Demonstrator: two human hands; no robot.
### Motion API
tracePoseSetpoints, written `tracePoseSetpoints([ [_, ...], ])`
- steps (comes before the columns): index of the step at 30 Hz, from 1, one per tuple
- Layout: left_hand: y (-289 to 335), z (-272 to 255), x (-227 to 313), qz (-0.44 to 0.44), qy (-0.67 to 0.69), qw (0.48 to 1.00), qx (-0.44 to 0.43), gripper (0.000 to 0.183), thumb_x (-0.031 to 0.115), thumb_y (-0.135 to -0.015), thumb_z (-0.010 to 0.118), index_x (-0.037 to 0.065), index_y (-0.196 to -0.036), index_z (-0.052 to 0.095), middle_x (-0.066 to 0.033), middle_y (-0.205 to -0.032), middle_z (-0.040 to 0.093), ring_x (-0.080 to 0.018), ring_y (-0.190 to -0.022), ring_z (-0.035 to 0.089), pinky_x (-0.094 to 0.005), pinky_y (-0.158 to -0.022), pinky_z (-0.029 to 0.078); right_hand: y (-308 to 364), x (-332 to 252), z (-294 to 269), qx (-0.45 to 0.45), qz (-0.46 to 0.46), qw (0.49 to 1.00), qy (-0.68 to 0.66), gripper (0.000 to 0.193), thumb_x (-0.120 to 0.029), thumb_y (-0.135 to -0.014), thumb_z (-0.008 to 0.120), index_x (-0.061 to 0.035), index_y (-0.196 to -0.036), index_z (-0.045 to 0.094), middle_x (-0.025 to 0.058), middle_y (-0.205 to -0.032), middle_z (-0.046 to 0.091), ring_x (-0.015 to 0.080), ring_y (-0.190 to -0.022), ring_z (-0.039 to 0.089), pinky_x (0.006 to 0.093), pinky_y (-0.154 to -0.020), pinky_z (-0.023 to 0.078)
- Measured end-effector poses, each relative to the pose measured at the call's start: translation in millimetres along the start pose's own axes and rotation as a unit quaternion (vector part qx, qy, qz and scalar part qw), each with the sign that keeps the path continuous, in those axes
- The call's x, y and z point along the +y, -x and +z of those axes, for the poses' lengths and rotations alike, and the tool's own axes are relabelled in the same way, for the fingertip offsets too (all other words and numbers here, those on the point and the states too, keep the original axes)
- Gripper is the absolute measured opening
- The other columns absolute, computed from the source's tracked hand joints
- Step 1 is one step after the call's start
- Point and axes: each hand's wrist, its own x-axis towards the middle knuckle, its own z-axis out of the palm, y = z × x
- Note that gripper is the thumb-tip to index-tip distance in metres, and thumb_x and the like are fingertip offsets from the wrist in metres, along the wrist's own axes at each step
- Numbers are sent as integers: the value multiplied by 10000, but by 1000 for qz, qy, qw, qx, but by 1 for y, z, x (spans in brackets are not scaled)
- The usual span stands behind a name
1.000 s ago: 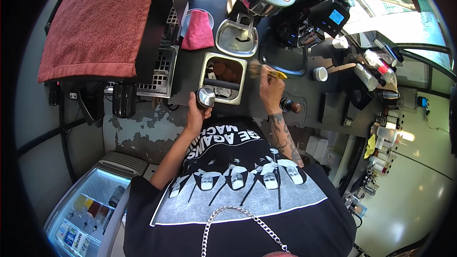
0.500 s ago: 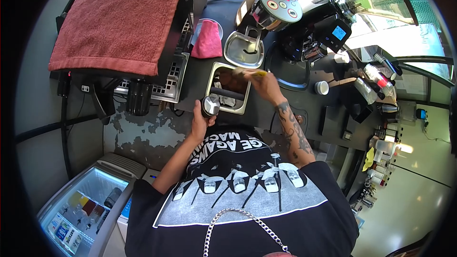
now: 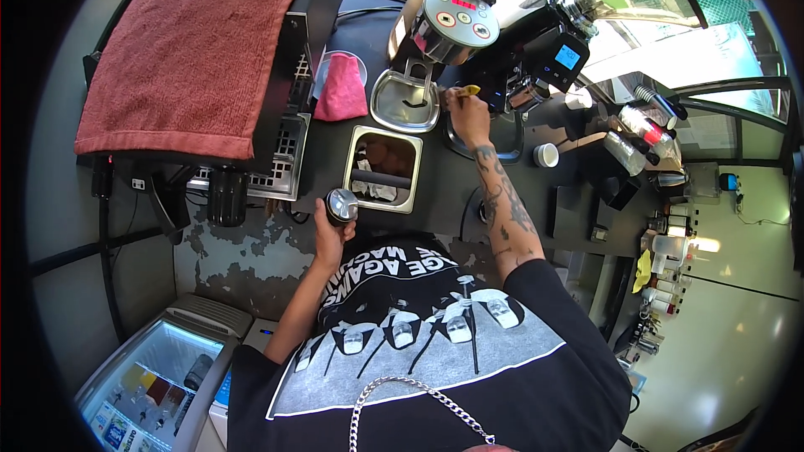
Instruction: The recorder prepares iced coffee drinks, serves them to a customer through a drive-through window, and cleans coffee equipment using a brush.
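My left hand [image 3: 332, 233] is closed round a small round dark cup with a shiny metal top [image 3: 342, 204], just off the near left corner of a steel knock box [image 3: 416, 169]. A dark bar crosses the box, with brown coffee pucks and crumpled white paper inside. My right hand [image 3: 469, 120] grips a small brush with a yellow end [image 3: 471, 90]. It is beside the right edge of a steel catch tray [image 3: 395, 113] under a coffee grinder [image 3: 456, 25]. The bristles are mostly hidden.
An espresso machine draped with a red towel [image 3: 184, 50] stands left. A pink cloth [image 3: 342, 88] lies on a plate behind the knock box. A second, black grinder [image 3: 544, 59] and a white cup [image 3: 546, 156] are right. Below left is a lit glass-topped freezer [image 3: 151, 385].
My right hand has moved with the brush from over the knock box to the catch tray's right edge. My left hand still holds the cup. The whole view has shifted slightly.
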Motion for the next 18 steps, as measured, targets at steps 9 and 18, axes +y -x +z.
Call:
tracePoseSetpoints([
  [9,-3,-2,-5,6,22,1000,3,691,650,-1066,263,54,-1053,613,-34,-809,595,-96,-611,447,-259,-543,338,35,21,-79,-7,157,983,98,428,-443,-998,600,-51,-907,748,212,-841,722,439,-818,702,525,-682,544],
  [18,-4,6,-2,-19,7,1000,-18,687,645,-1068,241,61,-1067,604,-17,-799,567,-84,-615,421,-252,-543,317,76,52,-52,44,137,989,34,318,-375,-995,657,-131,-1177,750,139,-1091,753,373,-946,720,447,-773,570],
])
